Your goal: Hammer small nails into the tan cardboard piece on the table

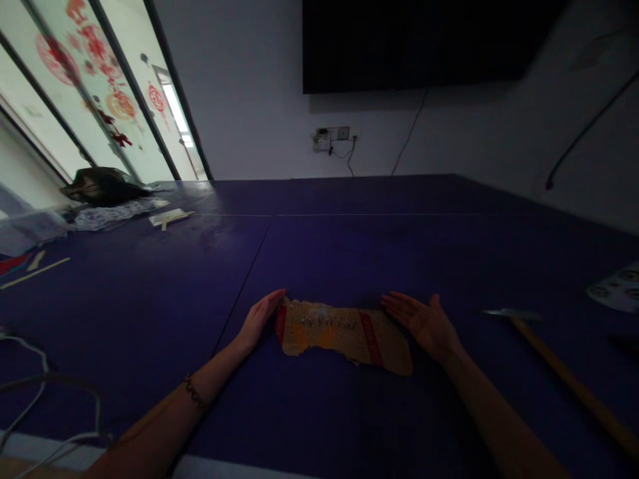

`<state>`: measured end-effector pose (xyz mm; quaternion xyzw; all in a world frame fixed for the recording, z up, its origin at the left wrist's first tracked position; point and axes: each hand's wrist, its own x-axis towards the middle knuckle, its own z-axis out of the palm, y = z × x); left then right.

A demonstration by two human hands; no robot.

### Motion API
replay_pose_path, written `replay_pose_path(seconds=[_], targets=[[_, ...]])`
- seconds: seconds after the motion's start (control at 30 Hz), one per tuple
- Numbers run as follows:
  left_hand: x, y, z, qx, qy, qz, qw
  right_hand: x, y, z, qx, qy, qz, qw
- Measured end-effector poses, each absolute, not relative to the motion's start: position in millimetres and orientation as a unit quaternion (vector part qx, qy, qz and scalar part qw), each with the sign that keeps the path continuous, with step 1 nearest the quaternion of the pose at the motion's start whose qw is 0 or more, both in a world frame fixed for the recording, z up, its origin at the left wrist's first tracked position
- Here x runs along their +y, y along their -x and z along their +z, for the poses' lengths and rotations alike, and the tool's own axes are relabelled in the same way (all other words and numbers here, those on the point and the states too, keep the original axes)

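Observation:
A brown cardboard-like piece (339,331) with red bands, dark writing and ragged edges lies flat on the purple table (319,259). My left hand (260,318) is at its left end, fingers stretched out, with the fingertips by its upper left corner. On the other side, my right hand (424,324) is held palm inward with fingers extended and thumb up, close to the piece's right end. Neither hand grips anything. Whether the fingertips touch the piece is hard to tell.
A hammer (564,366) with a wooden handle lies right of my right arm. Pale cables (42,379) loop at the left front. Farther back left are a dark bag (104,186) and thin strips (37,273). A white object (619,289) sits at the right edge.

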<state>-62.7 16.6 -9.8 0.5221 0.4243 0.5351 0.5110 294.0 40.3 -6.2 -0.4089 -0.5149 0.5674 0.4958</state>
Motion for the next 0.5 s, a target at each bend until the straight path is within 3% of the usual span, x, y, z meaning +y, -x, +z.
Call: replay_pose_path(seconds=[0.3,0.5], targets=[[20,65,-13,0.448,-0.548,0.501,0.498,41,-290,-14,-0.573,0.439,0.518,0.460],[7,59,3,0.463,-0.723,0.409,0.310,27,-279,-9,-0.606,0.485,0.416,0.474]])
